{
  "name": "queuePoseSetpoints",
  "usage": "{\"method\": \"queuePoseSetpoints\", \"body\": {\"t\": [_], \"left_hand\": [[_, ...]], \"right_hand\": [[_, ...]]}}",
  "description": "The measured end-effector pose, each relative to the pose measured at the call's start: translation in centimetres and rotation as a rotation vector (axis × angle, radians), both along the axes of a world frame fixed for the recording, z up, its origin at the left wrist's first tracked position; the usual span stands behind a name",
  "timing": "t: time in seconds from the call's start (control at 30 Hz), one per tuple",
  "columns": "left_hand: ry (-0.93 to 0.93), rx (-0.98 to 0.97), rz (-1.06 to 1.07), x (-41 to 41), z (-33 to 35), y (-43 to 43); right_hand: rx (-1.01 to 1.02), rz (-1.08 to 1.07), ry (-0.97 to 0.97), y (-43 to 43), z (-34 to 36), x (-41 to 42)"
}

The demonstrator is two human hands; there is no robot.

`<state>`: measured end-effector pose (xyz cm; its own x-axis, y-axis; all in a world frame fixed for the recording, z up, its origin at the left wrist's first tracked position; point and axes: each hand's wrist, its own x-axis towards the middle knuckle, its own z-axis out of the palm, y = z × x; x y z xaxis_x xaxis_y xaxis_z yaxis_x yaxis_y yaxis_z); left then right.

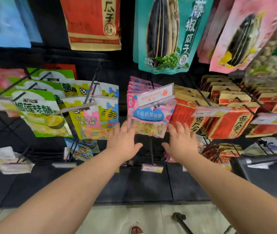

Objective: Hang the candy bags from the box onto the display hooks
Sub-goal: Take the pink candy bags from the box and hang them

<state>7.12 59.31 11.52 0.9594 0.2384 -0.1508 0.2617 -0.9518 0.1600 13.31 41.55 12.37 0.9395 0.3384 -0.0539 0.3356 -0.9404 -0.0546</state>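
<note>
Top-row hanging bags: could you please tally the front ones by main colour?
Blue bag with green leaves: 1
Red-and-tan paper bag: 1
Teal seed bag: 1
Pink seed bag: 1
Total: 4
Blurred right-edge pack left out.

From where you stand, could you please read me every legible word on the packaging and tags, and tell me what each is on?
"藤椒瓜子": teal sunflower seed bag
"瓜子": red bag at top
"榴莲味糖": green durian candy bag
"毛毛虫形橡皮糖": yellow gummy bag
"千纸鹤果味糖": pink candy bag
"香瓜子": red seed bags
Price tags and small print: too blurred to read.
</note>
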Motion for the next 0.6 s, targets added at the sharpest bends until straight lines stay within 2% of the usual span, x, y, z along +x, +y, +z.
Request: {"method": "queuePoseSetpoints", "body": {"t": [0.07, 0.23, 0.5, 0.6], "left_hand": [[0.016, 0.083, -0.056, -2.0, 1.3, -0.2], [0.006, 0.129, -0.11, -7.0, 3.1, -1.1], [-0.025, 0.082, -0.238, -12.5, 3.6, -4.8], [-0.026, 0.069, -0.27, -13.6, 4.4, -5.7]], "right_hand": [[-0.087, 0.05, 0.014, -0.4, 0.8, -2.0], [-0.088, 0.046, 0.025, -1.9, 2.3, -7.4], [-0.247, -0.017, -0.006, -6.1, 3.1, -14.5], [-0.237, -0.045, -0.052, -7.5, 4.0, -16.3]]}}
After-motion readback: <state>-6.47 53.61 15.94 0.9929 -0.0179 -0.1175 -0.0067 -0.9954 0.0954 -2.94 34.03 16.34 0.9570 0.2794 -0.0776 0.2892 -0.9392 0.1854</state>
